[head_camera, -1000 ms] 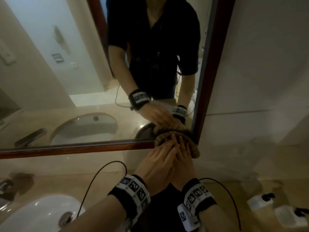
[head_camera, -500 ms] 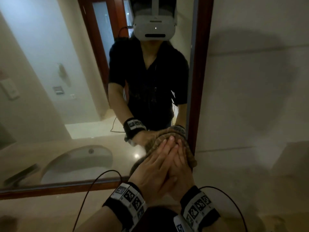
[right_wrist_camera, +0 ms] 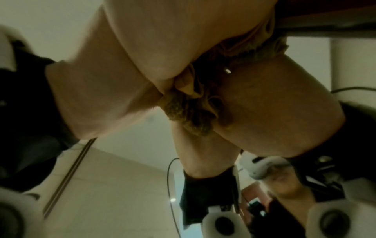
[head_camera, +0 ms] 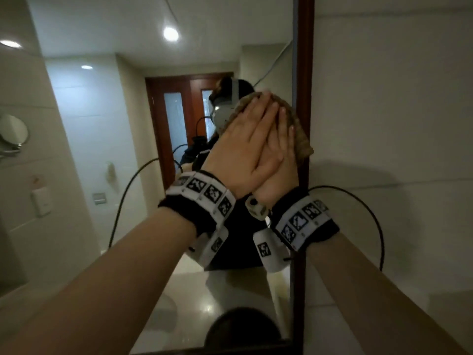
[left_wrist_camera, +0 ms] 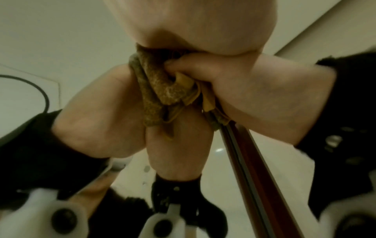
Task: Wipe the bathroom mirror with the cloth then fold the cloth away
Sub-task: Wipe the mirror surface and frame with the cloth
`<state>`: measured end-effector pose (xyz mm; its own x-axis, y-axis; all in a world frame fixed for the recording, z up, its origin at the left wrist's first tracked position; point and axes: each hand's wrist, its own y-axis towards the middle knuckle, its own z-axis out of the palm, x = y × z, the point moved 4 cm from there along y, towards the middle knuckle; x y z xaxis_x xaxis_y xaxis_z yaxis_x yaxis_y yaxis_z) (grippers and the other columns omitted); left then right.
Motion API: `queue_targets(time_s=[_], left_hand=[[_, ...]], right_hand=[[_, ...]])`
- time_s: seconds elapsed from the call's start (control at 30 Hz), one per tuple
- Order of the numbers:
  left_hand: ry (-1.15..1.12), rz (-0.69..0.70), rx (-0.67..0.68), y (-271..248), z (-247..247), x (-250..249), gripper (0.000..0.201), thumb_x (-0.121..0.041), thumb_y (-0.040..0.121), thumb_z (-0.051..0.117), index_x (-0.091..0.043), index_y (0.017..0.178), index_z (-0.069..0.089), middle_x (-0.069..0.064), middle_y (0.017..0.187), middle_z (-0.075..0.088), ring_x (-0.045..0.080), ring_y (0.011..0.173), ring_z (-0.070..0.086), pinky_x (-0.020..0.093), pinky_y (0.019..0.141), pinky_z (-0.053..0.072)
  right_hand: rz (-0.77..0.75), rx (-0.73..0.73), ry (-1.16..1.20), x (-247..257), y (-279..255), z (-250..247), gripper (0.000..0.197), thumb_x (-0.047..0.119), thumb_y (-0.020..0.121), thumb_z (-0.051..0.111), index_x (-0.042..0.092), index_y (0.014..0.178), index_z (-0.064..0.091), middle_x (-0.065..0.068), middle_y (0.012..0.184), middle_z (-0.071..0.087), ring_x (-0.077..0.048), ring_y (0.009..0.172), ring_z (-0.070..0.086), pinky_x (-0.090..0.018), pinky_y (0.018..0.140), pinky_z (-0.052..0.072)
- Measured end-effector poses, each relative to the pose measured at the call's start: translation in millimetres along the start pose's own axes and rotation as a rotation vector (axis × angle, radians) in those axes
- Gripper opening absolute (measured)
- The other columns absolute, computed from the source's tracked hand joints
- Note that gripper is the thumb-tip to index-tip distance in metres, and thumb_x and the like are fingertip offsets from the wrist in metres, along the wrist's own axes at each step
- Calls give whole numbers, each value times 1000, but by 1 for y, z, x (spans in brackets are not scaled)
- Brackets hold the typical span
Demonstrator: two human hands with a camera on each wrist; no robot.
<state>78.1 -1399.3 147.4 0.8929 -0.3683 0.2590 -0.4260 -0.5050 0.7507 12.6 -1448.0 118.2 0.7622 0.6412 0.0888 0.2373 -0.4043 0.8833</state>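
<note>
Mirror (head_camera: 122,155) | cloth (head_camera: 300,135) at frame (head_camera: 304,60) | left hand (head_camera: 243,152) flat | right hand (head_camera: 282,160) beneath pinches cloth

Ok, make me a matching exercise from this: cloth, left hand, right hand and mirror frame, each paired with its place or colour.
Things:
1. cloth
2. left hand
3. right hand
4. mirror frame

Place or colour:
A. dark red-brown
B. on top of the other hand
C. between the cloth and the other hand
D. pressed against the glass

Pairs: 1-D, 2-B, 3-C, 4-A
</note>
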Motion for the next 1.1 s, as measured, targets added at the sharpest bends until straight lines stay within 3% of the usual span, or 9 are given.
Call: queue_targets(time_s=[0.13, 0.2, 0.37, 0.5, 0.6, 0.73, 0.87, 1.0, 1.1], left_hand=[[79, 3, -92, 25, -14, 6, 71, -45, 95, 42, -7, 152, 25, 12, 161, 15, 23, 149, 14, 44, 120, 15], [76, -49, -78, 10, -4, 1, 73, -49, 94, 39, -12, 154, 20, 8, 163, 7, 20, 150, 6, 43, 121, 11], [101, -127, 45, -55, 41, -20, 77, -55, 94, 33, -18, 156, 7, 4, 163, -8, 17, 150, -6, 41, 122, 9], [64, -196, 102, -103, 73, -31, 78, -57, 94, 37, -27, 156, 1, -3, 163, -10, 13, 150, -5, 36, 120, 8], [92, -184, 95, -104, 71, -27, 76, -56, 95, 36, -27, 156, 1, -3, 163, -9, 12, 150, -3, 36, 119, 10], [109, -145, 67, -70, 31, -1, 72, -56, 96, 28, -24, 156, 3, -1, 163, -12, 13, 150, -8, 40, 122, 9], [117, -179, -86, 3, -45, 53, 69, -53, 97, 31, -26, 156, 8, -3, 164, -6, 11, 149, -6, 35, 121, 0], [141, -183, -155, 54, -113, 107, 69, -55, 95, 30, -26, 155, 14, -1, 164, 1, 14, 150, 3, 41, 121, 8], [141, -189, -171, 53, -129, 123, 69, -53, 93, 31, -27, 155, 13, -3, 164, 0, 13, 149, 3, 43, 121, 9]], right_hand=[[-2, 26, -115, 1, 25, -11, 74, 51, 88, 1, 17, 154, -4, -9, 161, -6, -25, 148, -10, -38, 118, -13], [-43, 43, -109, -2, 11, -4, 76, 55, 89, 6, 17, 154, -3, -9, 161, -4, -24, 148, -8, -39, 119, -10], [-129, 24, -181, -7, -63, 30, 84, 47, 90, 46, 9, 154, 7, -18, 158, 13, -35, 145, 15, -49, 118, 12], [-137, 93, -146, -11, -114, 57, 81, 52, 92, 32, 14, 154, 0, -8, 162, -1, -29, 148, 3, -46, 115, 10], [-115, 158, -130, -7, -112, 59, 82, 52, 88, 36, 15, 155, 5, -9, 161, -1, -31, 145, 15, -47, 117, 6], [-104, 81, -75, 19, -57, 28, 84, 53, 85, 36, 14, 153, 5, -11, 158, 13, -33, 142, 22, -50, 116, 11], [-144, 93, -167, 53, 53, -15, 96, 62, 86, 34, 22, 141, -35, -5, 156, -27, -29, 144, -21, -46, 113, -22], [-166, 69, -277, 96, 139, -40, 94, 59, 89, 40, 19, 150, -20, -7, 160, -19, -32, 145, -19, -50, 116, -13], [-186, 14, -249, 116, 151, -38, 86, 57, 92, 36, 21, 152, -13, -6, 161, -13, -31, 146, -16, -49, 114, -14]])
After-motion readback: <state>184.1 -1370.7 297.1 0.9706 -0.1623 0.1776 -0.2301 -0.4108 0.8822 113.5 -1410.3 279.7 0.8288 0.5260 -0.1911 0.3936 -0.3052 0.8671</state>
